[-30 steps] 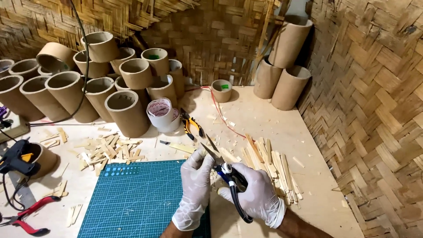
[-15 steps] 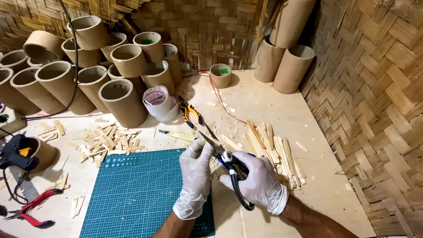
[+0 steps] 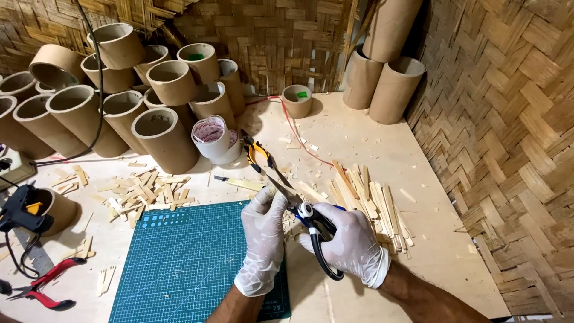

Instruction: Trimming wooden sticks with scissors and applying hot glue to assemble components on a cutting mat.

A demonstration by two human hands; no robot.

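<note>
Both hands wear white gloves. My right hand grips black-handled shears, blades pointing up and left. My left hand pinches something small at the blades' tip; what it holds is hidden by the fingers. They work over the right edge of a teal cutting mat. A loose stack of long wooden sticks lies just right of my right hand. A pile of short cut wood pieces lies above the mat's left corner.
Many cardboard tubes are stacked at the back left, three more at the back right. Yellow-handled pliers and a tape roll lie mid-table. A glue gun and red pliers sit at the left. Woven bamboo walls enclose the table.
The view has drifted slightly downward and nearer. Both hands stay together at the mat's right edge with the shears, shifted a little toward me.
</note>
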